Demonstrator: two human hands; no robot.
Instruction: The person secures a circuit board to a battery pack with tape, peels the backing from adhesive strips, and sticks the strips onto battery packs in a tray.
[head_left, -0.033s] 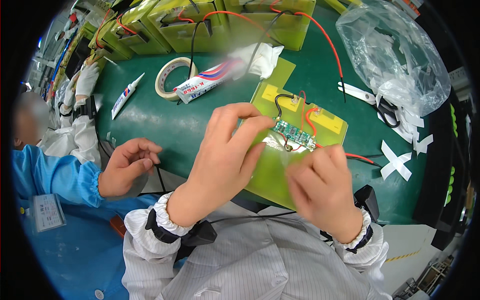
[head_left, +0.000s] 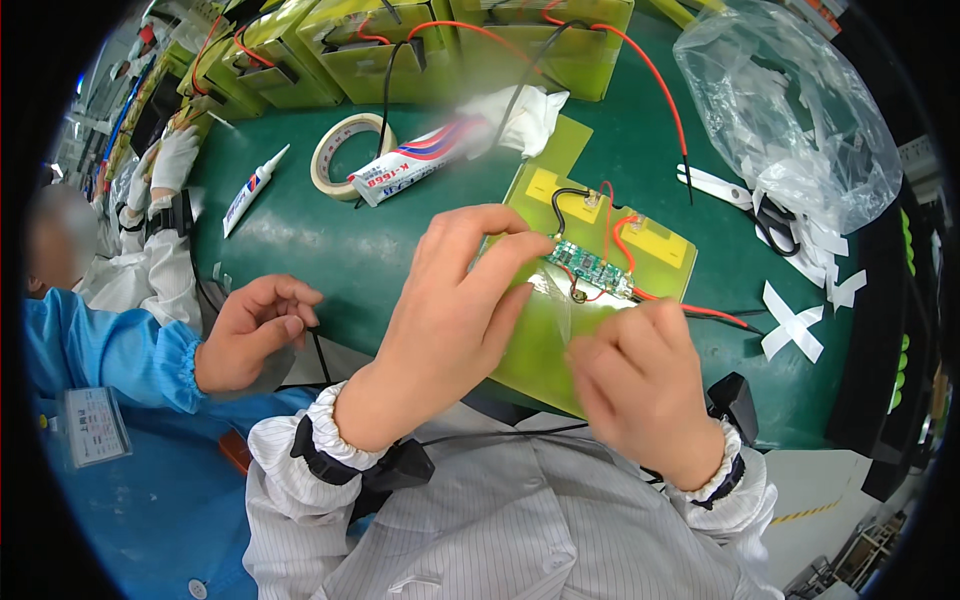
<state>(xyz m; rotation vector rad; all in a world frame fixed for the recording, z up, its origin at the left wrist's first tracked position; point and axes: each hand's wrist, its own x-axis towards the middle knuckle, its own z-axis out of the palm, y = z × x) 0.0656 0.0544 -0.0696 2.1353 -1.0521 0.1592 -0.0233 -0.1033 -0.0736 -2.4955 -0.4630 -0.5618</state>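
Under my hands lies a yellow-green battery pack in clear wrap. A small green circuit board with red and black wires rests across it. My left hand touches the board's left end with its fingertips, the thumb apart below them; whether it grips the board is hard to see. My right hand is closed in a pinch, slightly blurred, just below the board's right end. A clear film runs from beneath the board toward its fingertips, where the end is hidden.
Tape roll, large glue tube and small tube lie far left. Scissors, a plastic bag and crossed white strips lie right. Wired green packs line the back. A co-worker's bare hand is left.
My right hand has shifted slightly down, away from the circuit board, and the clear film shows a little more. My left hand stays in place.
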